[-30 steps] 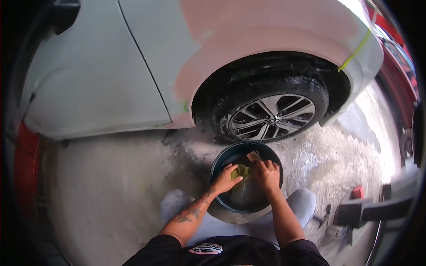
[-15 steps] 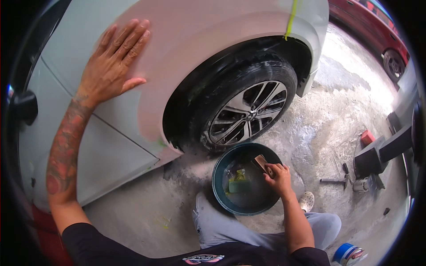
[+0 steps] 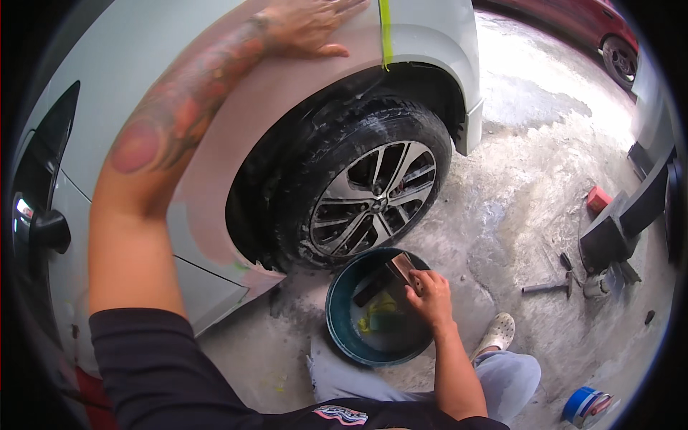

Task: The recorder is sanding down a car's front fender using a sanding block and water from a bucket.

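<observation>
Concrete floor (image 3: 476, 236), grey, rough and blotched, is noted throughout. On the curved fender (image 3: 279, 86), matte pink with pale grey-white margins, the left hand (image 3: 308, 29) is laid palm down, fingers extended. By the right hand (image 3: 432, 295), a brown rectangular block (image 3: 403, 268) is gripped above the round, dark green basin (image 3: 335, 315). Green and yellow pieces (image 3: 382, 314) are contained in the basin; their material cannot be determined. Beside it, a spoked metal wheel (image 3: 380, 203) is ringed by a smeared rubber tyre (image 3: 424, 118). Yellow-green tape (image 3: 386, 36) is stuck vertically above the arch. Farther right, a hammer (image 3: 548, 288) is laid flat.
</observation>
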{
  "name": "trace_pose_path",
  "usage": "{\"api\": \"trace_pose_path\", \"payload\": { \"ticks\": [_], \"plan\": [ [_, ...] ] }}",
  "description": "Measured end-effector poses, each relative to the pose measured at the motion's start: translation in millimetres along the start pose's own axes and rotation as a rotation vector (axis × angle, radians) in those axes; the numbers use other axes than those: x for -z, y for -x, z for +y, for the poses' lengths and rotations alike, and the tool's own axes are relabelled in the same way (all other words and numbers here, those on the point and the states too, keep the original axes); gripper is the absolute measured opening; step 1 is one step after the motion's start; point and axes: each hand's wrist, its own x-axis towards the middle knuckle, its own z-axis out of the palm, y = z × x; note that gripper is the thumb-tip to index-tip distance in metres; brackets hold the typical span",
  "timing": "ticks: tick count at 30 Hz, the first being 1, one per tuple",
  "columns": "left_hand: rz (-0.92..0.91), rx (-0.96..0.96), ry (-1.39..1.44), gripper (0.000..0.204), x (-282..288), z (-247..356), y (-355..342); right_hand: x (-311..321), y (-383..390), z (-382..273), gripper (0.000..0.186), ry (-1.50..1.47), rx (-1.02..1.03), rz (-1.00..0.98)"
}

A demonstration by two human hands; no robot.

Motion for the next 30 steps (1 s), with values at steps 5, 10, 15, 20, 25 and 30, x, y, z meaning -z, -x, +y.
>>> {"api": "trace_pose_path", "payload": {
  "ticks": [5, 10, 15, 20, 25, 30],
  "plan": [
    [-0.011, 0.016, -0.018, 0.087, -6, 9, 6, 0, 0, 5, 0.037, -0.007, -0.043, 0.005],
    [0.03, 0.035, 0.029, 0.084, -10, 13, 61, 3, -2, 0, 0.037, -0.051, -0.081, 0.013],
    [0.037, 0.15, -0.023, 0.087, -10, 21, 104, 0, -1, -4, 0.036, -0.036, -0.114, 0.062],
    [0.016, 0.203, -0.048, 0.082, -7, 27, 141, -5, -1, -2, 0.035, -0.038, -0.111, 0.08],
    [0.018, 0.234, 0.004, 0.084, -11, 36, 178, -4, 0, -3, 0.035, -0.077, -0.16, 0.099],
    [0.031, 0.293, 0.044, 0.086, -13, 52, 219, -4, 1, -4, 0.035, -0.064, -0.17, 0.104]
  ]
}}
